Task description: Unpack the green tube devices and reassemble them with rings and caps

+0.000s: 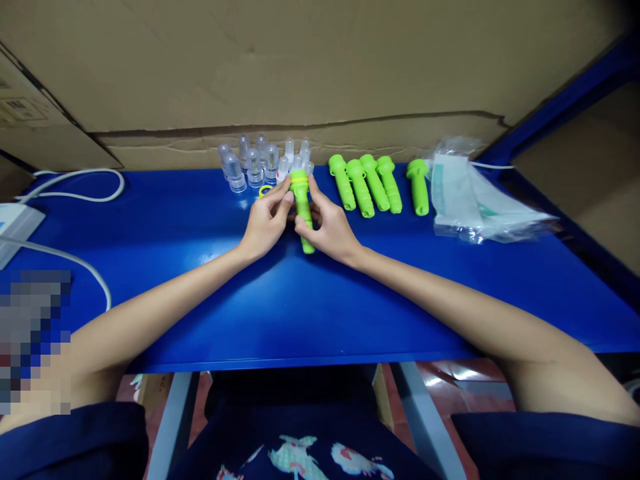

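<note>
A lime-green flashlight (303,205) is held between both hands over the blue table, its wide yellow-ringed head pointing away from me. My left hand (266,221) pinches near the head with thumb and fingers. Around the body wraps my right hand (327,227), its thumb lying along the near part. Just behind my left hand a yellow ring (265,191) shows in part. Beyond it stand several clear plastic domed tubes (255,168) and a group of smaller white-based clear pieces (297,160), partly hidden by my fingers.
Several green flashlights (367,187) lie in a row at the back right, with one more green flashlight (419,188) apart. Clear plastic bags (475,197) sit beside it. A white cable (80,173) and a white box (19,230) are at left; cardboard (320,67) walls the back.
</note>
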{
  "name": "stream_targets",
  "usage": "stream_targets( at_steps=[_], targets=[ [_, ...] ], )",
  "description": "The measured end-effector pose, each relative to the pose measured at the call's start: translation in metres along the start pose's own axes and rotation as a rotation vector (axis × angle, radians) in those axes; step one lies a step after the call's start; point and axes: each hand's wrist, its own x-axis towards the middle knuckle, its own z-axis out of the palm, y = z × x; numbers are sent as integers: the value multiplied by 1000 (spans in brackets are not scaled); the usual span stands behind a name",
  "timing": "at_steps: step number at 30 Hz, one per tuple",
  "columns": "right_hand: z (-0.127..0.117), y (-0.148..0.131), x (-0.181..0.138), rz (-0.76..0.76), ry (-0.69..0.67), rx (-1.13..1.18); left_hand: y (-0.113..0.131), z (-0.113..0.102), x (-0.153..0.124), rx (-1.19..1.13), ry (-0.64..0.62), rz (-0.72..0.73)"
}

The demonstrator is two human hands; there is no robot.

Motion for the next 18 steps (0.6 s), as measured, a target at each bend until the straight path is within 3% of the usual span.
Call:
stream_targets(
  at_steps=[6, 18],
  targets=[
    [-1, -1, -1, 57, -60, 238, 1, -12, 13, -77, 40, 67],
    [-6, -11, 9, 143, -53, 351, 1, -32, 31, -45, -111, 266]
  ],
)
